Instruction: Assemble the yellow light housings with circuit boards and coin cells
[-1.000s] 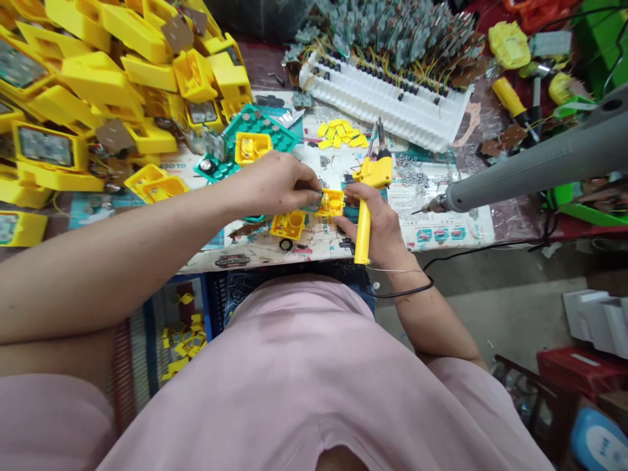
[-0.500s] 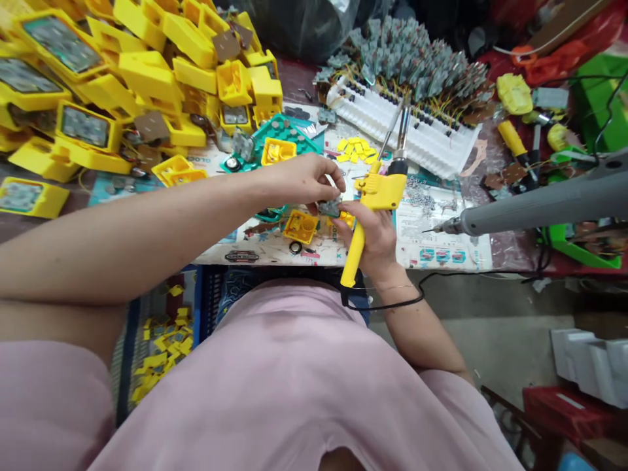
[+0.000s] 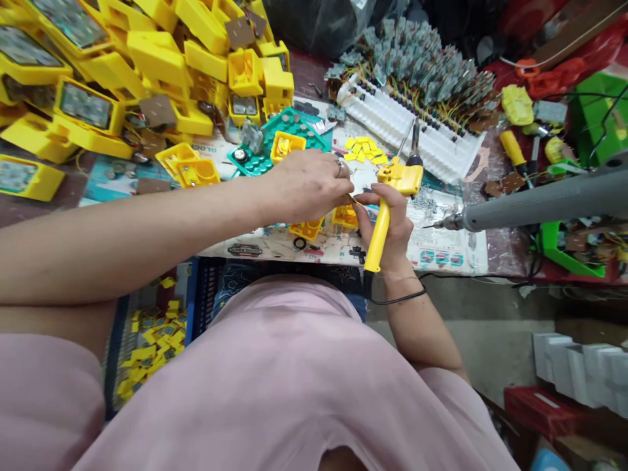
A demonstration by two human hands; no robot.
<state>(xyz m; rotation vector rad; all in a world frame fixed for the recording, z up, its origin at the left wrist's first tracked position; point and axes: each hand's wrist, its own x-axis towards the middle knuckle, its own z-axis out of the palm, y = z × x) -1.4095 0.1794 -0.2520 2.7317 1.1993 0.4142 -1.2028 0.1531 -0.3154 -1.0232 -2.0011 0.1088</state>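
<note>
My left hand [image 3: 314, 186] is closed, back upward, over the work surface; its fingertips pinch something small and mostly hidden. Close beside it, my right hand [image 3: 392, 226] is wrapped round the handle of a yellow soldering gun [image 3: 380, 229], whose metal tip points up and away. The right thumb and forefinger reach to the left hand's fingertips. Just below the hands lie two open yellow housings, one at the left [image 3: 307, 227] and one at the right [image 3: 345, 216]. A small black ring-shaped part [image 3: 299, 243] sits under the left housing.
Yellow cases [image 3: 157, 62] are heaped at the left. A teal tray [image 3: 299, 124] holds round parts. Behind stands a white ribbed rack [image 3: 392, 114] with wired boards. Small yellow pieces [image 3: 364, 150] lie near it. A grey electric screwdriver [image 3: 534, 199] juts in from the right.
My left hand has turned palm-down and now covers the grey part that showed between the hands. My right hand and the soldering gun have shifted right and slightly down in view.
</note>
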